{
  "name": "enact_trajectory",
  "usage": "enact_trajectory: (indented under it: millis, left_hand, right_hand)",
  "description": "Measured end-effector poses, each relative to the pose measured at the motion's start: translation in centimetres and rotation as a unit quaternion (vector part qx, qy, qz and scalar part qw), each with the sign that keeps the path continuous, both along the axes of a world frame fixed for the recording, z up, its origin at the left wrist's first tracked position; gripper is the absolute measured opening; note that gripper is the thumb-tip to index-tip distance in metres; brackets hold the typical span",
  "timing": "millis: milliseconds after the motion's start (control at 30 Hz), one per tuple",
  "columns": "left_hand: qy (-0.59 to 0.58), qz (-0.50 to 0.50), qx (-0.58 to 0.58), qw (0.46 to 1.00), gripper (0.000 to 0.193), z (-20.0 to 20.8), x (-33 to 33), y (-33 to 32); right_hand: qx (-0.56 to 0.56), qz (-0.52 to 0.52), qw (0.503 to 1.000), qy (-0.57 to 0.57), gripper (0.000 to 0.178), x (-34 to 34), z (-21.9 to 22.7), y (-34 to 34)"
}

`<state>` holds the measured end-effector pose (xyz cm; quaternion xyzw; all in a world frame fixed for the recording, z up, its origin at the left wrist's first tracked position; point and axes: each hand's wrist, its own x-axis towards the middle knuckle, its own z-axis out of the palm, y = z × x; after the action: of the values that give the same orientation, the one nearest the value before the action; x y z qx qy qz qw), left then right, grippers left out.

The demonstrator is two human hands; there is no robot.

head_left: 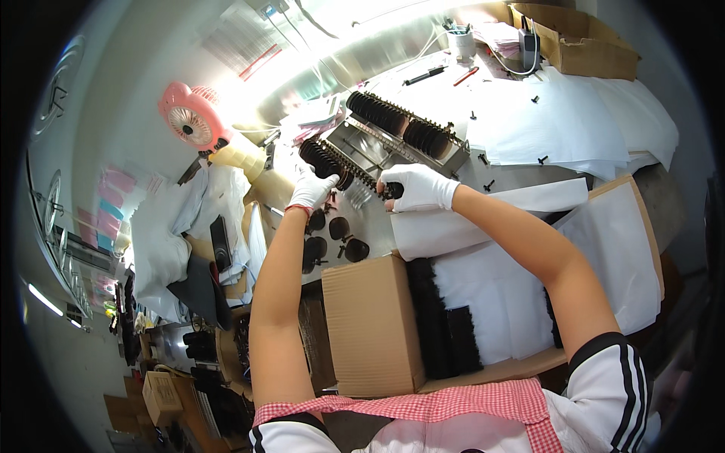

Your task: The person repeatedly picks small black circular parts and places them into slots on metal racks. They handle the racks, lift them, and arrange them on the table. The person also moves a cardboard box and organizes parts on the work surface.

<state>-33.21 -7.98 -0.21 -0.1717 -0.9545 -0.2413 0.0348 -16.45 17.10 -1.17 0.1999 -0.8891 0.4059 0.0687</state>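
Both of my hands wear white gloves and work at a metal rack (453, 162) that carries a far row of dark round lenses (377, 113). My left hand (310, 190) is closed around the left end of the near row of dark lenses (323, 158), its thumb against their edge. At that row's right end my right hand (423, 187) pinches a small dark piece (393, 190), perhaps a lens; the fingers partly hide it. Several loose dark lenses (356, 250) with small stems lie on the metal tabletop, just nearer than my left hand.
A closed cardboard box (370, 325) stands in front of me, beside black fuzzy strips and white sheets (483, 294). A pink fan (189, 124) is at the far left. White paper (551, 121) with small dark pieces covers the right side, below an open carton (581, 41).
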Motion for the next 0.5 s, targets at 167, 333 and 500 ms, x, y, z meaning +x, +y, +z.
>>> enact_trajectory:
  millis: [167, 333, 500]
  left_hand:
    - [0.109, 0.000, -0.133, 0.985, 0.061, -1.1, -1.1, 1.9]
    - [-0.240, 0.087, 0.083, 0.963, 0.019, 1.7, 0.0, 5.2]
    - [-0.223, 0.155, 0.031, 0.962, 0.017, 1.8, 0.7, 6.8]
  right_hand:
    - [-0.051, 0.038, 0.996, -0.060, 0.034, -0.4, 0.5, 1.0]
    - [-0.070, 0.063, 0.991, -0.097, 0.034, -0.2, 1.0, 1.6]
    - [-0.073, 0.021, 0.993, -0.086, 0.038, -0.2, 1.1, 0.7]
